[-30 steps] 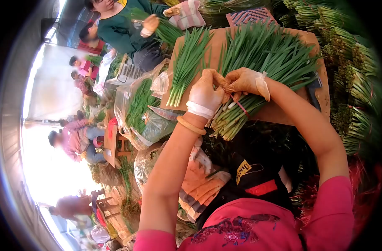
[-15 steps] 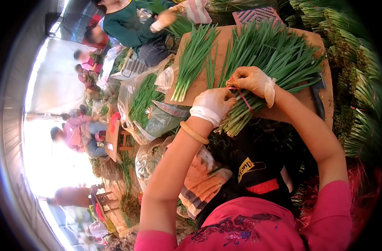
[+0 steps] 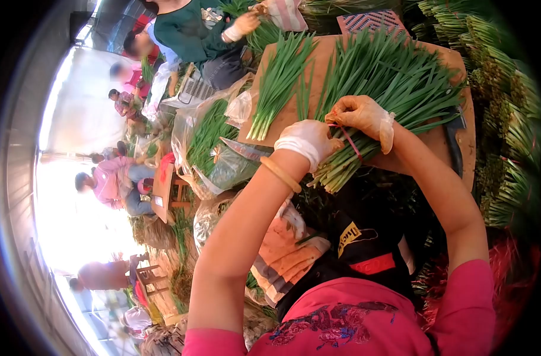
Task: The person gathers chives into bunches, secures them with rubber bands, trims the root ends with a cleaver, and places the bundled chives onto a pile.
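Note:
A large bundle of garlic chives (image 3: 395, 83) lies on a brown board (image 3: 460, 142), with cut stem ends toward me. A thin red tie (image 3: 353, 144) runs around the stems. My gloved right hand (image 3: 364, 118) is closed, thumb and fingertips pinching the tie above the stems. My gloved left hand (image 3: 306, 141) is closed beside it, its fingertips at the tie by the bundle's left side; its exact grip is partly hidden. A smaller loose bunch of chives (image 3: 280, 83) lies to the left on the board.
A dark blade-like tool (image 3: 452, 139) rests at the board's right edge. Clear plastic bags with greens (image 3: 208, 139) stand left. Stacked tied bundles (image 3: 508, 113) line the right side, red ties (image 3: 511, 279) below. A co-worker (image 3: 193, 35) sits across at upper left.
Both hands stay at the tie with only slight finger shifts. The view has shifted a little. The co-worker's hand at the top has moved slightly up and right.

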`<state>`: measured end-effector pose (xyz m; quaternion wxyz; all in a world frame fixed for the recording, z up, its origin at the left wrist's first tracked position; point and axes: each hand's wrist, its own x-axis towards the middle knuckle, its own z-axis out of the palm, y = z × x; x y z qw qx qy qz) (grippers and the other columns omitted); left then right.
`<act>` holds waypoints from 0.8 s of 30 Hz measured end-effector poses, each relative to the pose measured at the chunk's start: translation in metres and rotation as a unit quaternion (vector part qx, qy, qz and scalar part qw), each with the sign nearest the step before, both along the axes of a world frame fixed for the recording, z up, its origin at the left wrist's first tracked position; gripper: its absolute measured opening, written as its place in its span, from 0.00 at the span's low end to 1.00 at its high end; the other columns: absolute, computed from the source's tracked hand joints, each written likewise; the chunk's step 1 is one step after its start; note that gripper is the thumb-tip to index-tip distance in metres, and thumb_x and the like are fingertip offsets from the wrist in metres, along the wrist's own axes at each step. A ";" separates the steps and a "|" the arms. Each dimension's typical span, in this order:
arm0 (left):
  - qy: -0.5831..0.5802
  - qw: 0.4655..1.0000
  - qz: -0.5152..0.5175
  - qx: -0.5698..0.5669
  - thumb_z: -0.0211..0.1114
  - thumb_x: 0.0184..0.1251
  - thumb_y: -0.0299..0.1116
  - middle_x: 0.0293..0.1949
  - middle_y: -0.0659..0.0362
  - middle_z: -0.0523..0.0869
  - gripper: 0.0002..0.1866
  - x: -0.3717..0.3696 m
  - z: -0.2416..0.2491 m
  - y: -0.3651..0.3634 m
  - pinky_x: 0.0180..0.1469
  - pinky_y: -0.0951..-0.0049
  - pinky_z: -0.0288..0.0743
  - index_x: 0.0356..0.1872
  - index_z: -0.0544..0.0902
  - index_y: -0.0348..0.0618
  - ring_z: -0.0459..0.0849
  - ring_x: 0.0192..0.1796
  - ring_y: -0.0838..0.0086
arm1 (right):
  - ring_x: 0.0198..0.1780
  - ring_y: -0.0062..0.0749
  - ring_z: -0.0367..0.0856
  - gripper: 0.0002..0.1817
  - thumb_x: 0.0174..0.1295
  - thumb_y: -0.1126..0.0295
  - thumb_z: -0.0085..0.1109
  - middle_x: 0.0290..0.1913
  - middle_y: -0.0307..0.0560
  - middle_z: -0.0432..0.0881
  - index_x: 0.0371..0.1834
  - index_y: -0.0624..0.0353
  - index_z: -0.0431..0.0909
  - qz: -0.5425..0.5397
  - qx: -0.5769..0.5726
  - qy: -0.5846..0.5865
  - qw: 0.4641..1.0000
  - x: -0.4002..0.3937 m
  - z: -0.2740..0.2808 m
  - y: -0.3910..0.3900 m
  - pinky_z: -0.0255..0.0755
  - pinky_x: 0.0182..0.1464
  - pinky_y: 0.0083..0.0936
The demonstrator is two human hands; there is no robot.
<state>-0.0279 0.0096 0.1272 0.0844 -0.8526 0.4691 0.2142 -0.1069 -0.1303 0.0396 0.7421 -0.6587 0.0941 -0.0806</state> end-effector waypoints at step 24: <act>0.052 0.998 0.031 -0.015 0.60 0.56 0.44 0.35 0.46 0.86 0.16 0.012 0.004 0.071 0.45 0.58 0.77 0.37 0.85 0.45 0.85 0.41 0.54 | 0.30 0.18 0.64 0.11 0.58 0.66 0.60 0.26 0.35 0.70 0.25 0.61 0.74 -0.064 -0.126 -0.091 0.986 -0.008 0.031 0.028 0.62 0.34 0.19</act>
